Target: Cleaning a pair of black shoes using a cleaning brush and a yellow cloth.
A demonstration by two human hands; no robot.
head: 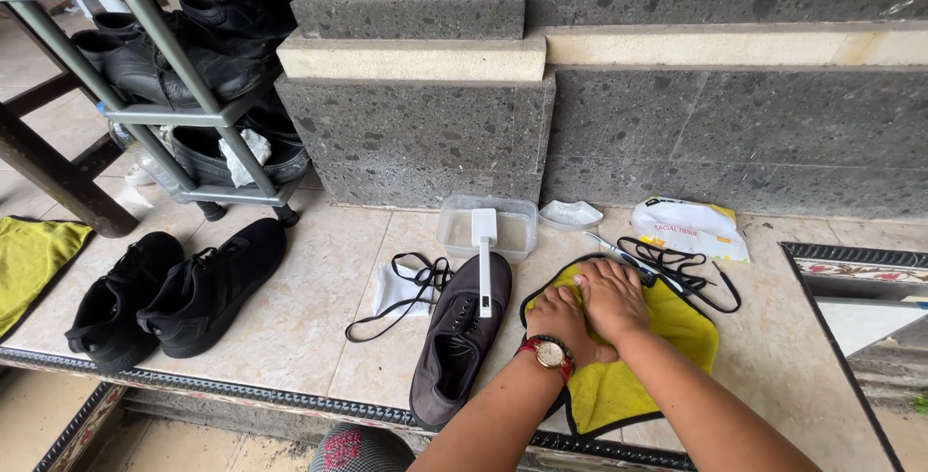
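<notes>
Both my hands press flat on a yellow cloth with black trim (677, 332) spread on the tiled ledge. My right hand (611, 296) lies over my left hand (561, 320), which wears a red-strapped watch (548, 352). Something seems to be under the cloth beneath my hands, but it is hidden. Left of the cloth lies a dark grey shoe (454, 346) without laces, with a white brush (483, 255) resting on it. Black laces (681, 264) lie just beyond the cloth.
A clear plastic tub (454, 226) of water, a small white dish (570, 213) and a tissue pack (688, 228) sit by the stone wall. More black laces on a white cloth (391, 290), two black sneakers (169, 293), a shoe rack (184, 76) and another yellow cloth (34, 255) lie left.
</notes>
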